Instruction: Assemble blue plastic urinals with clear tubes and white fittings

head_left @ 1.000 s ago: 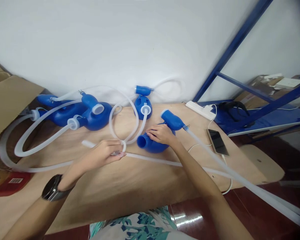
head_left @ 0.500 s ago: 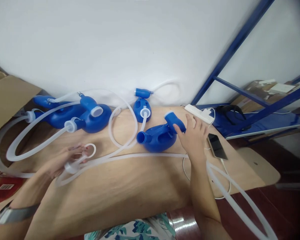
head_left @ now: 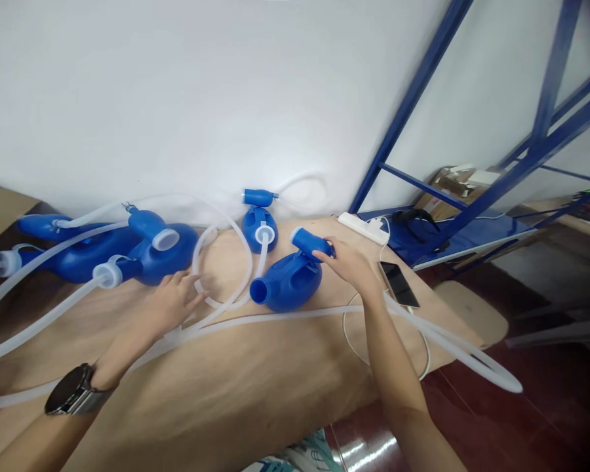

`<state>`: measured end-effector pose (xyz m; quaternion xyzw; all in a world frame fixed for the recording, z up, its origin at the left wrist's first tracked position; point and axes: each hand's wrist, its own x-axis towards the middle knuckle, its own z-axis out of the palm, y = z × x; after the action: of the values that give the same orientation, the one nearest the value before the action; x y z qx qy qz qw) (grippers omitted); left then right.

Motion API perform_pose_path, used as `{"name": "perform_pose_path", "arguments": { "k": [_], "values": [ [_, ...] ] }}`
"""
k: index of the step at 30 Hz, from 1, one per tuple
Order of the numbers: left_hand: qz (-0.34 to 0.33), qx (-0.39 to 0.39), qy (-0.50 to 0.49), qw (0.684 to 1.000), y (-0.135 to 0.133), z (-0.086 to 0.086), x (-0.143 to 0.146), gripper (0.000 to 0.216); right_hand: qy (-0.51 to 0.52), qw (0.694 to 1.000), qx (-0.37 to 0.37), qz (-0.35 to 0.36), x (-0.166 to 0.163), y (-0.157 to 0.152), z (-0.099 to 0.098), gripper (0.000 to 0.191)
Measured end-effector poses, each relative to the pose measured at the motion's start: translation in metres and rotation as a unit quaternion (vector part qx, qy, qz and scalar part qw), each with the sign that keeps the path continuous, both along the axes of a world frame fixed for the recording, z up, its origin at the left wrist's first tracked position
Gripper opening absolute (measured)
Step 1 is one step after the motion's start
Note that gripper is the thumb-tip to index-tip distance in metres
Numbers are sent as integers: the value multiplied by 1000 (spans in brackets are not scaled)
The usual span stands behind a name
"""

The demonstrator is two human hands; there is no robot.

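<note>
My right hand (head_left: 351, 265) pinches the narrow end of the short blue neck piece of a blue plastic urinal bottle (head_left: 295, 285). That bottle lies on the table with its round mouth uncapped, facing left. My left hand (head_left: 170, 305), with a watch at the wrist, is over the table to the left, fingers stretched out and apart. Close by its fingertips runs a translucent hose (head_left: 248, 320); whatever lies under the palm is hidden. Behind stands another blue bottle (head_left: 260, 229) with a hose in its white cap.
More blue bottles (head_left: 177, 239) with white caps and hoses lie at left, beside a cardboard box (head_left: 4, 213). A power strip (head_left: 364, 227) and a phone (head_left: 398, 284) with cable are at right. A blue metal rack (head_left: 403, 105) stands beyond; a hose loop overhangs the table's right edge.
My left hand has moved right and released the white ring-shaped cap it held. My right hand has closed on the bottle's neck piece. The view has turned right.
</note>
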<state>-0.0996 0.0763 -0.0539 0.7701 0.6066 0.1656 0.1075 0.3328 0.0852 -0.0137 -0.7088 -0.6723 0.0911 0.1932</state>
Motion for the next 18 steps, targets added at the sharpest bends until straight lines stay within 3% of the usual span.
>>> {"name": "perform_pose_path", "arguments": {
  "k": [3,5,9,13,18],
  "values": [
    [-166,-8,-58,984,-12,28,47,56,-19,1000,-1,1,-3,6,-1,72],
    [-208,-44,-93,973,-19,37,76,57,-36,999,-3,0,-5,9,1,74],
    [-215,-50,-114,969,-28,21,115,64,-55,998,-30,7,-10,18,9,68],
    [-203,-18,-119,972,-29,0,129,48,-77,997,-10,24,-23,33,12,66],
    [-216,-14,-107,970,-22,1,133,45,-47,996,23,69,-45,53,7,67]
  ]
}}
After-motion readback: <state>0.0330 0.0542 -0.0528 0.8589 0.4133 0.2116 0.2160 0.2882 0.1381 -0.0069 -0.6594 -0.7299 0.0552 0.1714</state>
